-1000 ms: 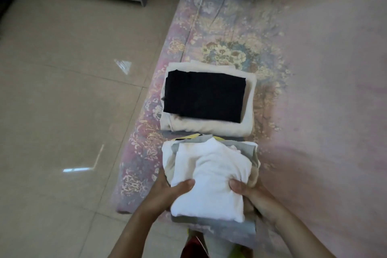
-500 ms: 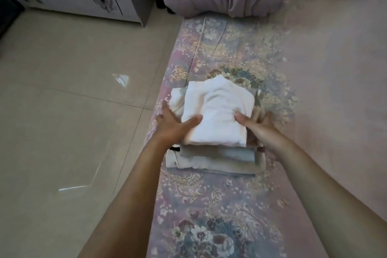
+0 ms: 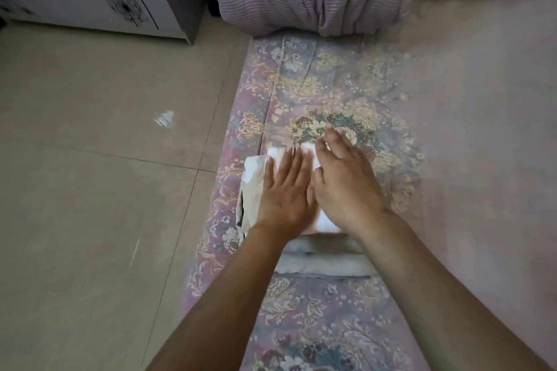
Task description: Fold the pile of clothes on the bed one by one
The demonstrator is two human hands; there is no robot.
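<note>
With the left hand [image 3: 284, 190] and right hand [image 3: 343, 181] laid flat, fingers straight, the white garment [image 3: 327, 224] is pressed onto the folded stack [image 3: 325, 263] at the bed [image 3: 452, 190] edge, and another garment is likely needed next

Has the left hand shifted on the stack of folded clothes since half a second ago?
Yes. The left hand was holding the left side of the stack; now it lies flat on top, nearer the middle, beside the right hand.
</note>
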